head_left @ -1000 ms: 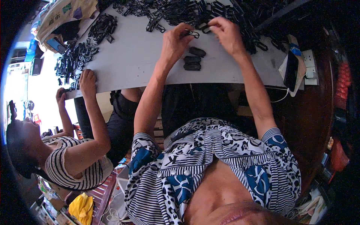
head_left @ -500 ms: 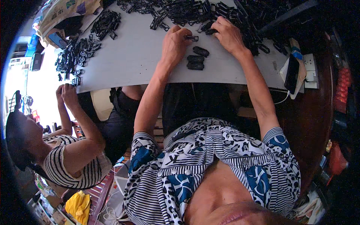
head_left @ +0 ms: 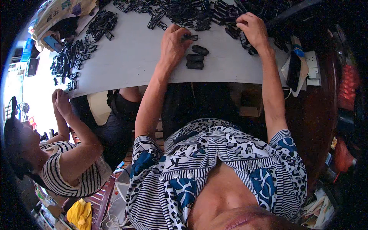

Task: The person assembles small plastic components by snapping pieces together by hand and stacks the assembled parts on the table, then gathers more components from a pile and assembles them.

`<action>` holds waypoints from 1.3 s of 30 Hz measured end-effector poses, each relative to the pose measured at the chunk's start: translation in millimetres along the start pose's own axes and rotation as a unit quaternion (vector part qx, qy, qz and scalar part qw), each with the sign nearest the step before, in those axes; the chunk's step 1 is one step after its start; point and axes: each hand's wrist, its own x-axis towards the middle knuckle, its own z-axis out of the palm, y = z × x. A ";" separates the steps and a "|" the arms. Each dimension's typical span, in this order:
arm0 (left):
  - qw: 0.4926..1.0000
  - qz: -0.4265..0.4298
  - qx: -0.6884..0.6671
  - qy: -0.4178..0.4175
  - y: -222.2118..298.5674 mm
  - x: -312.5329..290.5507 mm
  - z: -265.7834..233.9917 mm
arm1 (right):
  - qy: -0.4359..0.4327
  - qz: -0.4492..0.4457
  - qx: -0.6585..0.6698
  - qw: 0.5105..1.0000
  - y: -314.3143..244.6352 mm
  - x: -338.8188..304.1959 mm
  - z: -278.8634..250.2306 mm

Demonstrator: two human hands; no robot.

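My left hand (head_left: 174,44) is above the pale table, its thumb and fingers closed on a small black plastic frame (head_left: 190,37). Just to the right and nearer to me lie a tilted black oval piece (head_left: 200,50) and two similar black pieces (head_left: 194,58) side by side. Over the right part of the table, my right hand (head_left: 256,32) has its thumb and forefinger apart, with nothing visible between them. Beneath and beside it are loose black parts (head_left: 232,32), at the near edge of a wide heap of black plastic parts (head_left: 180,13).
At the left are two more piles of black parts (head_left: 101,25) and a paper bag (head_left: 63,13). A co-worker (head_left: 73,165) sits there, hands raised by the table edge. On the right, a phone with a cable (head_left: 294,73) stands beside a white power strip (head_left: 312,67).
My right hand has moved right, from the parts near the middle to the heap's right side, its fingers now apart. My left hand keeps its black frame. The whole view has shifted slightly.
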 end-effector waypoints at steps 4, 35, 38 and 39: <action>1.000 -0.016 0.014 -0.010 1.4 0.4 -1.6 | -0.056 0.087 -0.087 0.991 -7.6 -15.5 -4.1; 1.000 0.006 0.005 -0.004 -0.2 -1.0 0.0 | -0.059 0.055 -0.050 0.995 -50.3 -35.2 35.5; 0.999 -0.004 -0.041 0.004 -1.9 -1.9 0.5 | -0.058 0.047 0.044 0.996 -47.9 -33.3 25.0; 0.998 -0.019 -0.058 0.014 -0.9 -3.3 -0.2 | -0.058 0.047 0.044 0.996 -45.3 -32.2 20.6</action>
